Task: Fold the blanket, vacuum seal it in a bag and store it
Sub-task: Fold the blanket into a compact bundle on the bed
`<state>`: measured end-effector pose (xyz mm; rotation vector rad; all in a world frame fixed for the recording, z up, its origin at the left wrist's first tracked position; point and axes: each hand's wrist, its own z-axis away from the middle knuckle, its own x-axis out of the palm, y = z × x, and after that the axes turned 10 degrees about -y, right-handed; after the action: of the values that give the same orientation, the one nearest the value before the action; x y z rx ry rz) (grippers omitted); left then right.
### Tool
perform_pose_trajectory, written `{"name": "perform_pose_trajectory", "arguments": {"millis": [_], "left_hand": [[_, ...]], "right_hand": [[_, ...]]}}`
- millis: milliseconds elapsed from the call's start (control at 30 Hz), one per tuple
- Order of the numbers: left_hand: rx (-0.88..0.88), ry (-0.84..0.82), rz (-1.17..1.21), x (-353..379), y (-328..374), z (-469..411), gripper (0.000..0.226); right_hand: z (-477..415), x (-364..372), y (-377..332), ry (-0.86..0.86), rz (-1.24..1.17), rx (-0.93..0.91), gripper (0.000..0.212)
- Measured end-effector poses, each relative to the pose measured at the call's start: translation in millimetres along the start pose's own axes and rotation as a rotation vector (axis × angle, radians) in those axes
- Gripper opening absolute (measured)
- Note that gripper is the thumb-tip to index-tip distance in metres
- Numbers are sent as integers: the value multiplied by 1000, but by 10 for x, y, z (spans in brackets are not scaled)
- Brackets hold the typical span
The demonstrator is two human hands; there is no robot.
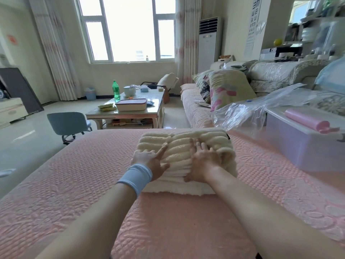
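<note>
a folded cream blanket point(180, 144) with thick ribs lies in the middle of a pink quilted cover point(89, 176). both bare hands press flat on top of it. the left grip point(149, 161), a pale blue wristband point(136, 174) at its wrist, has straight, spread fingers at the blanket's left edge. the right grip point(203, 161) lies beside it, fingers straight and slightly spread. a crumpled clear plastic bag point(248, 113) lies behind to the right, beside a clear storage box point(298, 146).
</note>
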<state>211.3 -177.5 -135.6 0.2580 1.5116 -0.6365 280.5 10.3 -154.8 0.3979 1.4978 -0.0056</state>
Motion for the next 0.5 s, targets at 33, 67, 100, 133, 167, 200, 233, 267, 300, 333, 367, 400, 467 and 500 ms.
{"name": "perform_pose_trajectory", "arguments": {"millis": [33,67,100,133,167,200,233,267,300,333,367,400,467,500], "left_hand": [[8,18,-55,20,30,-37,70],[20,56,-89,42,51,-68,71],[41,91,-90,79,69,-98,73],[78,109,-65,135,88,-141,80],[122,99,-37,188,104,-165,93],[163,59,-25,254,118,-197,109],[186,18,-29,300,121,-224,123],[190,-11,-41,337,112,-270,131],[179,-26,-53,354,95,-312,135],[161,-32,-54,354,79,-343,138],[144,-26,-49,353,80,-376,140],[127,-5,-41,345,87,-401,140],[85,59,-22,331,124,-429,130],[63,101,-16,324,145,-443,120]], "right_hand": [[-5,17,4,-1,26,-10,142],[-1,24,9,8,90,-33,139],[2,30,24,1,166,-55,137],[3,50,65,-35,215,-68,137],[6,85,124,-93,222,-69,140],[0,137,192,-160,192,-58,144],[-4,197,263,-209,135,-42,148],[-11,253,320,-231,77,-27,149],[-17,301,350,-221,35,-17,147],[-36,340,356,-193,3,-15,140],[-58,369,351,-156,-26,-19,128],[-76,374,335,-114,-53,-31,115],[-92,333,322,-38,-80,-53,92],[-84,310,332,-11,-73,-58,84]]}}
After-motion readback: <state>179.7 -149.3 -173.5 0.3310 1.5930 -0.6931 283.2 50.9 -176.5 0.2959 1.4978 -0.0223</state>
